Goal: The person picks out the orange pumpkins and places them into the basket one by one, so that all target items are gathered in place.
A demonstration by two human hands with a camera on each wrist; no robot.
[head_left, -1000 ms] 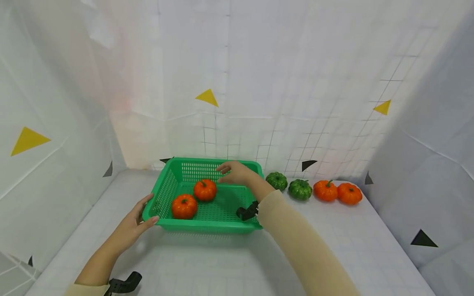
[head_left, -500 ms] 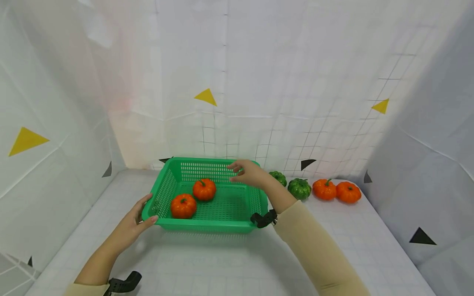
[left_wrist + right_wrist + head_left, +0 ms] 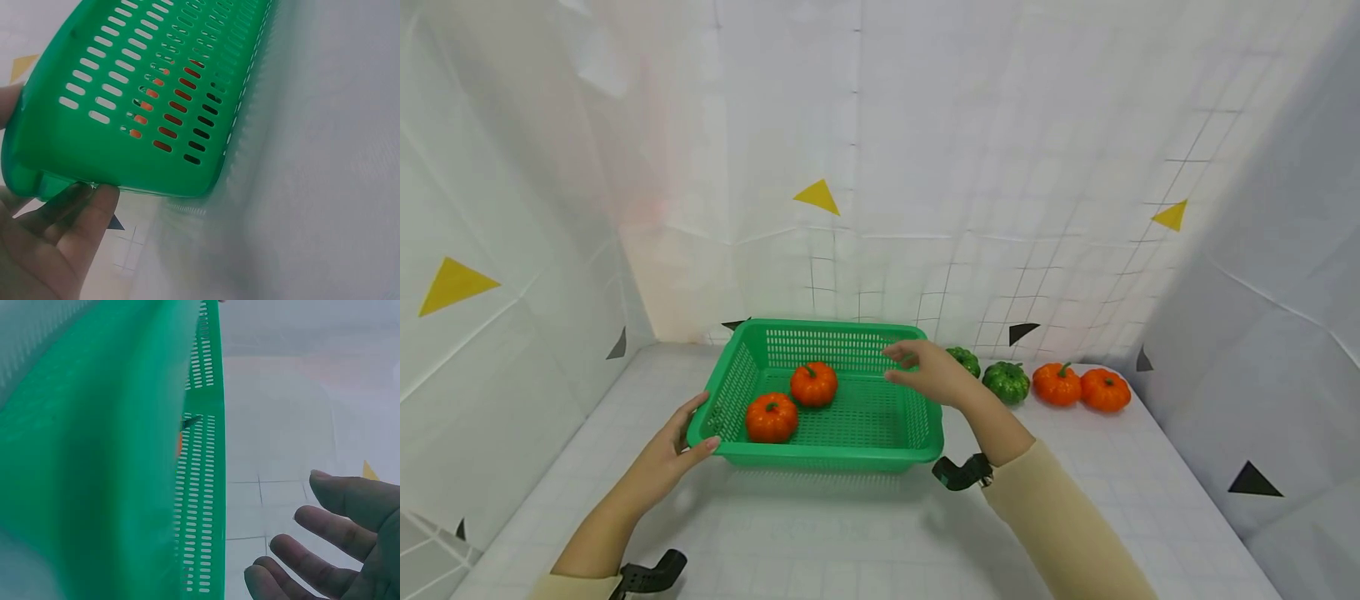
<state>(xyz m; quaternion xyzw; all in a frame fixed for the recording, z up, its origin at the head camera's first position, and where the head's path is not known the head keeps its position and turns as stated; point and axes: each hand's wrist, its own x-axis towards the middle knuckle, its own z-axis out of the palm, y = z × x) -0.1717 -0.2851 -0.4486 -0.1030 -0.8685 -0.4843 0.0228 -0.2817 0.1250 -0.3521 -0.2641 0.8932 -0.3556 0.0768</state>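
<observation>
Right hand (image 3: 931,373): thumb and fingers apart, loosely bent, nothing between them, hanging over the right end of a green rectangular basket with slotted plastic walls (image 3: 820,454); right wrist view shows the fingers spread, clear of the rim. Left hand (image 3: 666,458): clamped on the basket's near left corner, thumb at the front rim, fingers against the outer left side. Basket sits upright on a white table (image 3: 820,537), in front of the person. Inside, left half: a glossy ribbed orange pumpkin with a short green stem (image 3: 772,418) near the front left, and a second glossy orange pumpkin (image 3: 814,384) just behind it and to its right; can't tell if they touch. Right of the basket, a row: a dark green ribbed pumpkin (image 3: 964,361), partly hidden by the right arm, another dark green pumpkin (image 3: 1007,385), then an orange pumpkin with an upright green stem (image 3: 1057,387), and a flatter orange pumpkin (image 3: 1105,392) beside it at the far right. Beige sleeves (image 3: 1067,521) on both arms, black wrist camera (image 3: 958,473) at the right wrist. White sheet backdrop (image 3: 925,125) behind, with yellow triangles (image 3: 818,197) on it.
</observation>
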